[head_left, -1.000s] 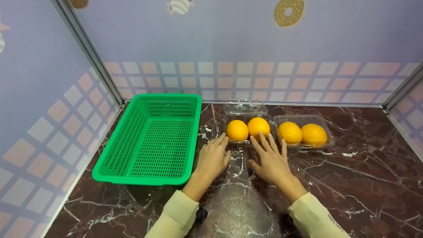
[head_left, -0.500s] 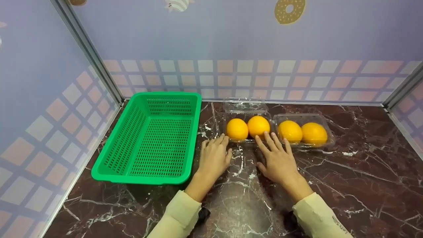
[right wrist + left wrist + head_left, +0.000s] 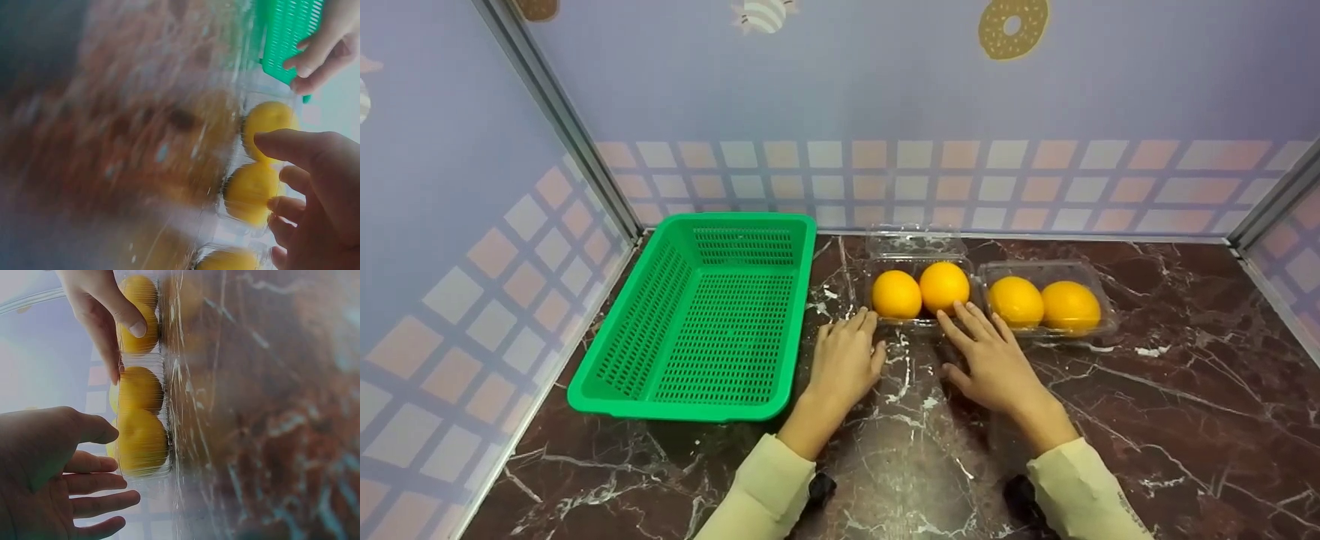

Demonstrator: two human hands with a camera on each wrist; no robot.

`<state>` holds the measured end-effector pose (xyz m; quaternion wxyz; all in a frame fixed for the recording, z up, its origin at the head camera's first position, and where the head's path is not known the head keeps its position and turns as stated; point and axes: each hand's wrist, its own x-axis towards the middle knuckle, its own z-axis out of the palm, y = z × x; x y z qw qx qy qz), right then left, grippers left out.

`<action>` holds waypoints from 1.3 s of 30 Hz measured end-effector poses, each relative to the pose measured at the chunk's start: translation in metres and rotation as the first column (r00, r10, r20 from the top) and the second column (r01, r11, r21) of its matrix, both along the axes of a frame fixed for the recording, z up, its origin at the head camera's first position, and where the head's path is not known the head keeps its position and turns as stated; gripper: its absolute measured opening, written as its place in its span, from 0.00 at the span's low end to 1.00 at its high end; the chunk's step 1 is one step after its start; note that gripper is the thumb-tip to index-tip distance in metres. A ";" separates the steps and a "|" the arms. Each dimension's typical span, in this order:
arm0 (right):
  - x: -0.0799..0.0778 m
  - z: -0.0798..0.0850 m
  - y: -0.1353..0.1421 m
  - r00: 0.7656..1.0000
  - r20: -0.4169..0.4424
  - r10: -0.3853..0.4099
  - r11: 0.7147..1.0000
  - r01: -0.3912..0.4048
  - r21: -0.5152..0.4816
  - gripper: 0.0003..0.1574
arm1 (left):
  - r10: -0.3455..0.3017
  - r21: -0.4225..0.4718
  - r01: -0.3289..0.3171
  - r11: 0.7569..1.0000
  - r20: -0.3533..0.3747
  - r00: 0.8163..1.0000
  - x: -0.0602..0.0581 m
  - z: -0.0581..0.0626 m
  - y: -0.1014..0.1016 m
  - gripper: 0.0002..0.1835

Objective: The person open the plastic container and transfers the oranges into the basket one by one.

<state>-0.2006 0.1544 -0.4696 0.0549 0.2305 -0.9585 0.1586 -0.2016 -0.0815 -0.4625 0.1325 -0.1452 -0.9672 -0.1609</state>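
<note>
Two oranges [image 3: 896, 295] sit in a clear plastic clamshell box [image 3: 915, 324], whose lid [image 3: 915, 241] is folded back toward the wall. My left hand [image 3: 844, 360] is at the box's front left corner, fingers loosely bent and holding nothing. On the other side, my right hand [image 3: 990, 367] reaches to the box's front right edge with spread fingers, fingertips right at the right-hand orange [image 3: 945, 288]. In the right wrist view the right thumb overlaps an orange [image 3: 271, 121]. The left wrist view shows the left hand [image 3: 39, 472] with its fingers apart beside the box.
A second clear box [image 3: 1099, 328] with two oranges [image 3: 1071, 306] stands close on the right. To the left is a green perforated plastic basket [image 3: 799, 330]. The dark marbled table [image 3: 1185, 420] meets patterned walls [image 3: 1080, 82] at the back and sides.
My right hand has drawn slightly back and to the right, its fingers less spread over the box front. The left hand has barely shifted; boxes, oranges and basket stay put.
</note>
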 end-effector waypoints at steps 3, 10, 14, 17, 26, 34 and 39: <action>0.000 0.001 0.001 1.000 0.025 -0.009 1.000 0.010 -0.028 0.47 | 0.004 -0.005 -0.004 1.000 -0.006 1.000 -0.002 0.002 0.002 0.23; 0.001 0.001 0.003 0.999 0.051 0.007 0.998 -0.004 -0.058 0.46 | 0.052 -0.017 -0.052 0.998 -0.018 0.998 -0.004 0.008 0.006 0.21; 0.001 0.001 0.004 0.999 0.047 0.009 0.998 -0.006 -0.057 0.47 | 0.062 -0.014 -0.062 0.998 -0.028 0.998 -0.006 0.013 0.010 0.27; 0.002 0.001 0.005 0.998 0.056 0.001 0.999 0.002 -0.053 0.48 | 0.055 -0.006 -0.055 0.998 -0.021 0.998 -0.010 0.017 0.018 0.30; 0.000 0.002 0.000 0.999 0.039 0.002 0.998 -0.005 0.062 0.53 | 0.054 0.018 -0.056 0.998 0.073 0.996 -0.031 0.027 0.032 0.30; 0.001 -0.007 0.000 0.998 -0.054 0.031 0.976 -0.018 0.217 0.54 | 0.068 0.063 -0.084 0.994 0.226 0.972 -0.051 0.019 0.039 0.34; 0.002 -0.013 0.002 0.994 -0.108 0.029 0.974 -0.003 0.227 0.54 | 0.083 0.054 -0.099 0.994 0.239 0.967 -0.057 0.017 0.044 0.35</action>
